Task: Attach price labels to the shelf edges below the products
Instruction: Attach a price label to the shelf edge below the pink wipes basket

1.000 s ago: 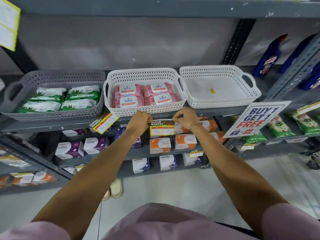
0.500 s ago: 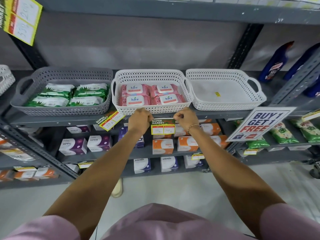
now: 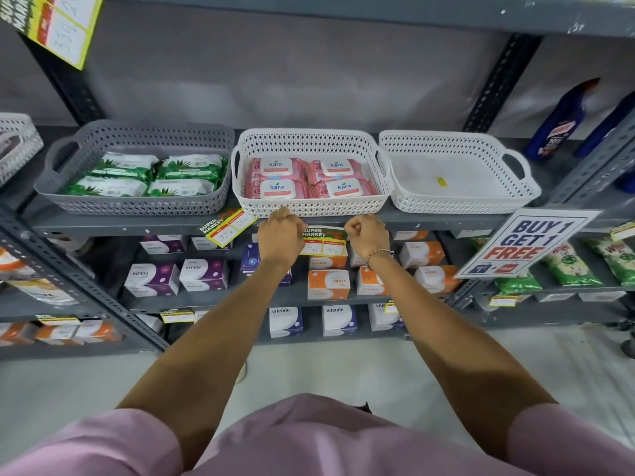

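A yellow, red and green price label hangs against the grey shelf edge, below the white basket of pink Kara wipe packs. My left hand pinches the label's left top corner and my right hand pinches its right top corner. Both hands press it at the shelf edge. A second price label sits tilted on the same edge to the left, under the grey basket of green wipe packs.
An empty white basket stands on the right of the shelf. A "Buy 1 Get 1 Free" sign juts out at right. Boxes fill the lower shelves. Blue bottles stand far right. A large yellow label hangs at top left.
The view has shifted slightly, and the top-left label came more into view. Both hands stay on the label's top corners at the shelf edge.
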Action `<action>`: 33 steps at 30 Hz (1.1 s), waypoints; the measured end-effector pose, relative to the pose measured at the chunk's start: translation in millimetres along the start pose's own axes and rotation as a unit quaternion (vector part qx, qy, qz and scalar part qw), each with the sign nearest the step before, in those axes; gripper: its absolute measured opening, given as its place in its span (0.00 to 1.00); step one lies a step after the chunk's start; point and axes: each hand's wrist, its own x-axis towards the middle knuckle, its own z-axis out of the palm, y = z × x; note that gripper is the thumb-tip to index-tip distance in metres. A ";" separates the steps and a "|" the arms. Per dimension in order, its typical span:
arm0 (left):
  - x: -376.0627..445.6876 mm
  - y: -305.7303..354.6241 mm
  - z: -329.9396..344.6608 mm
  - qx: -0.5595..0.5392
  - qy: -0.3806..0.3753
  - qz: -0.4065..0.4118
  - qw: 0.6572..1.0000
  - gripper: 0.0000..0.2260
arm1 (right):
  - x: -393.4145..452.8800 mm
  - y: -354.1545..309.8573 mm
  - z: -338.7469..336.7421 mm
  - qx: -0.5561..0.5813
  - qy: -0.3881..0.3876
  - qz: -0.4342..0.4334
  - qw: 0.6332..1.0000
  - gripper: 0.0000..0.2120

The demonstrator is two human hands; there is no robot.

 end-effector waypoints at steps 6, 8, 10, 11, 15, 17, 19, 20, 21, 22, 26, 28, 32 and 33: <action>4.3 -6.7 8.8 0.002 0.002 -0.017 1.000 0.08 | 4.9 0.4 7.0 0.008 0.015 0.017 1.000 0.13; 4.4 -7.6 10.6 0.008 0.005 -0.022 1.000 0.08 | 5.4 -1.8 9.4 0.009 0.020 0.018 1.000 0.12; 2.8 -9.0 13.2 0.017 0.014 -0.024 0.999 0.08 | 5.1 -3.0 13.2 0.002 0.027 0.021 0.999 0.12; 2.3 -9.7 14.3 0.025 0.018 -0.021 0.999 0.08 | 5.1 -3.5 14.5 -0.005 0.030 0.021 0.999 0.14; 0.6 -15.6 22.7 0.046 0.026 0.001 0.999 0.11 | 7.5 -3.4 18.9 -0.030 0.032 0.022 0.999 0.13; 0.3 -18.0 26.5 0.052 0.027 0.006 0.998 0.12 | 9.3 -2.9 21.4 -0.032 0.034 0.026 0.999 0.12; 1.1 -18.6 27.9 0.048 0.037 0.005 0.998 0.11 | 11.1 -2.7 24.5 -0.025 0.044 0.028 0.998 0.12; 2.0 -19.1 28.1 0.045 0.041 0.003 0.998 0.11 | 11.6 -2.9 25.8 -0.024 0.047 0.027 0.998 0.12; 2.9 -20.0 28.6 0.041 0.044 0.003 0.998 0.11 | 12.1 -3.1 26.8 -0.026 0.050 0.027 0.998 0.12; 3.8 -21.6 29.2 0.038 0.045 0.006 0.998 0.10 | 12.9 -3.1 27.8 -0.028 0.051 0.028 0.998 0.12; 8.8 -24.6 30.0 0.028 0.045 0.016 0.998 0.09 | 16.2 -4.0 28.6 -0.026 0.061 0.030 0.997 0.10; 9.5 -25.2 32.0 0.033 0.038 0.017 0.999 0.09 | 17.9 -3.7 30.0 -0.030 0.062 0.025 0.997 0.10; 9.9 -27.1 35.1 0.037 0.041 0.019 0.998 0.09 | 19.4 -2.6 32.5 -0.045 0.065 0.017 0.997 0.09; 10.3 -27.3 35.0 0.035 0.045 0.019 0.998 0.09 | 20.0 -1.9 32.6 -0.045 0.066 0.016 0.997 0.09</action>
